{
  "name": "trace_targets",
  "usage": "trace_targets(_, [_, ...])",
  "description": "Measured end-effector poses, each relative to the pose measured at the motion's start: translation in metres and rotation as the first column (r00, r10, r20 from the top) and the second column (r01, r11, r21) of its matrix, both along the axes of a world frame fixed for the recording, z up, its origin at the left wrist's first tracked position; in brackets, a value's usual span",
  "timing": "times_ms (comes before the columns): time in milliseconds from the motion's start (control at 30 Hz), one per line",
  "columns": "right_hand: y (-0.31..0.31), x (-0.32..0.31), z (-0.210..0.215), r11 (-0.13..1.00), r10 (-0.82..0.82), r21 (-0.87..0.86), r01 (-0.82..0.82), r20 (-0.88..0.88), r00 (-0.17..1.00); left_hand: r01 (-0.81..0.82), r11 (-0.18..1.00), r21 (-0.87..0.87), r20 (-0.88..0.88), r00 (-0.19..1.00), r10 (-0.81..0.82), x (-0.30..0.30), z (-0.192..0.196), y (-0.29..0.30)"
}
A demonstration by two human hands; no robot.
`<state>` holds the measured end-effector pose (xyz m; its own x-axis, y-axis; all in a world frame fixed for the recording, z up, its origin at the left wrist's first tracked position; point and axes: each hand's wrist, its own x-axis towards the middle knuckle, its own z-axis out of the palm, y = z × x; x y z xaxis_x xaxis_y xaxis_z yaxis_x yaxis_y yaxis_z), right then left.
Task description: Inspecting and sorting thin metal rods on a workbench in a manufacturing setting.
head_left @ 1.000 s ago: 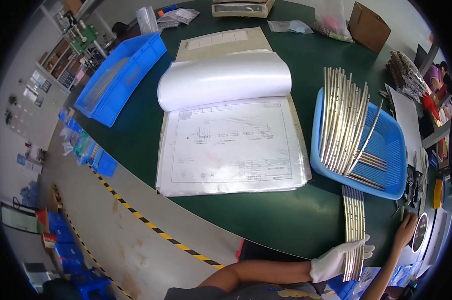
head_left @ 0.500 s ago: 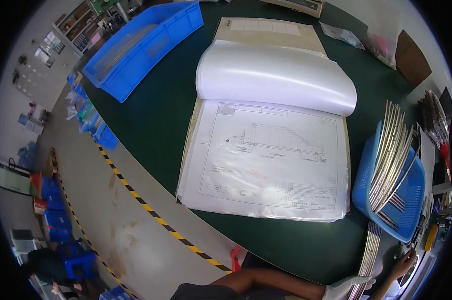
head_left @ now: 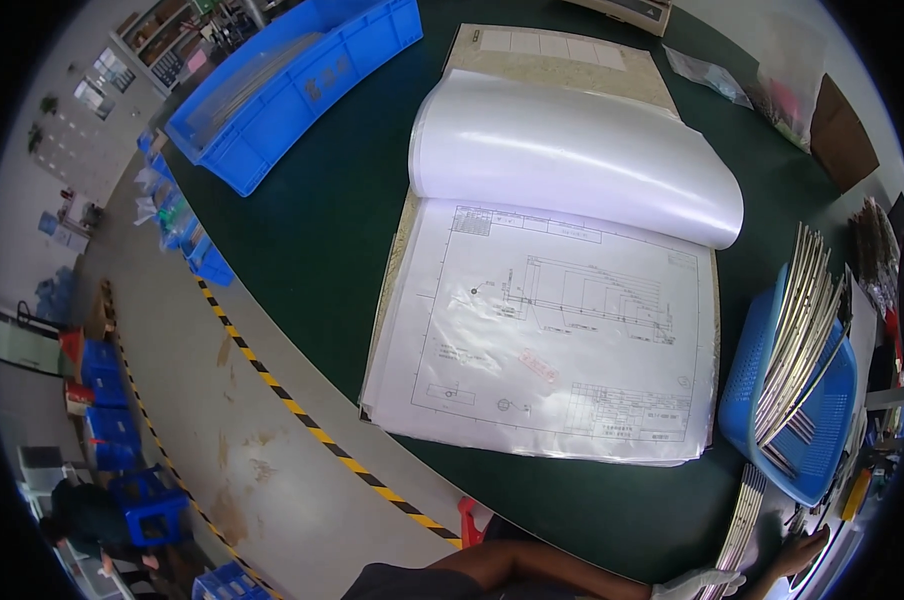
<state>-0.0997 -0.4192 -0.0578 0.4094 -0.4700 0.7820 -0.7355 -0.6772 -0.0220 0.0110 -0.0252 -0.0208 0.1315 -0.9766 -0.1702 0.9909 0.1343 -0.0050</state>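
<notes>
At the lower right, my left hand wears a white glove and is closed around a bundle of slim metal rods. The rods lie side by side, and their lower ends run out of the picture. Just to their right, my bare right hand has its fingers drawn together beside small dark items at the table's edge. What it pinches, if anything, is too small to make out. More metal rods lean in a light blue plastic basket beyond both hands.
An open binder with a technical drawing covers the middle of the green table. A blue crate stands far left. Plastic bags and a brown cardboard piece sit far right. Striped tape marks the floor, where a person is seated.
The view has shifted a little, so the binder and basket appear farther right and lower. My right hand has drawn slightly nearer to me. My left hand keeps its hold on the rods.
</notes>
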Motion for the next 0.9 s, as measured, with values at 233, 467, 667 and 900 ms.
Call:
trace_targets(233, [0.005, -0.001, -0.003, 0.997, 0.050, 0.052, -0.048, -0.041, 0.998, -0.061, 0.998, 0.015, 0.021, 0.998, 0.061, -0.006, -0.005, -0.005])
trace_targets(467, [0.006, -0.031, 0.003, 0.844, -0.232, -0.532, 0.064, -0.256, 0.938, -0.064, 0.975, -0.212, -0.110, 0.993, 0.041, -0.052, -0.040, -0.039])
trace_targets(667, [0.085, 0.046, 0.007, 0.982, 0.176, -0.105, -0.155, 0.236, 0.956, -0.064, 0.998, -0.018, -0.332, 0.942, 0.054, 0.002, -0.005, 0.005])
trace_targets(900, [0.177, 0.051, 0.061, 0.797, 0.500, 0.116, -0.593, 0.425, 0.755, -0.074, 0.964, 0.254, 0.118, 0.992, 0.045, 0.010, 0.021, 0.006])
